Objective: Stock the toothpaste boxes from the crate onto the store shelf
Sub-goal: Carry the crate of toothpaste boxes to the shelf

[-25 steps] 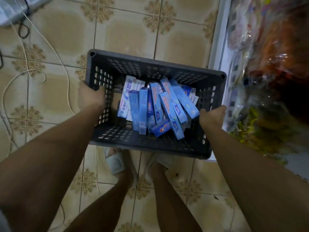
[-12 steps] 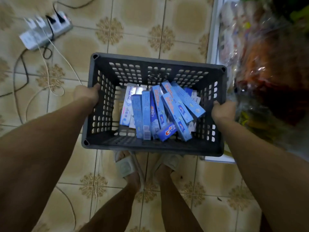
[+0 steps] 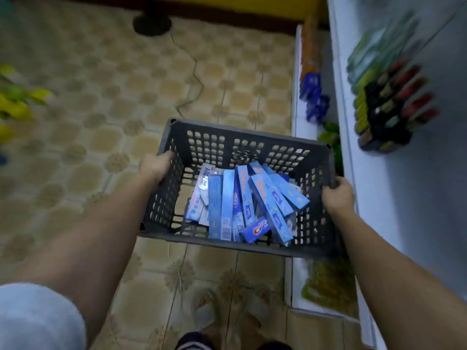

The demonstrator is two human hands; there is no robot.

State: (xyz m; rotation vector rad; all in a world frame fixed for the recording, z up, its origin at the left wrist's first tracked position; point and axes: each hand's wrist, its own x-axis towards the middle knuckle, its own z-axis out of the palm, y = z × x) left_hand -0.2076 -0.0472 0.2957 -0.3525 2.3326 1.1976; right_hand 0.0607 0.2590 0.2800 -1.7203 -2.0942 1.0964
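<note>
Dark slotted crate (image 3: 252, 145) carried between both hands. Left hand (image 3: 155, 168) grips the crate's left rim; right hand (image 3: 337, 194) grips the right rim. Toothpaste boxes (image 3: 242, 203), blue and white, lie heaped inside, between the hands. White store shelf (image 3: 414, 198) just beyond the right hand.

Both arms reach forward and down from the near edge, bare to the elbow, elbows slightly bent. The left hand (image 3: 157, 168) sits at the left side, wrist straight, fingers curled over a rim and hidden from here, its back turned up. The right hand (image 3: 337, 192) sits at the right side, a little nearer than the left, knuckles up, fingers wrapped round the edge. A pale sleeve (image 3: 38, 317) covers the left upper arm at the near left corner.
</note>
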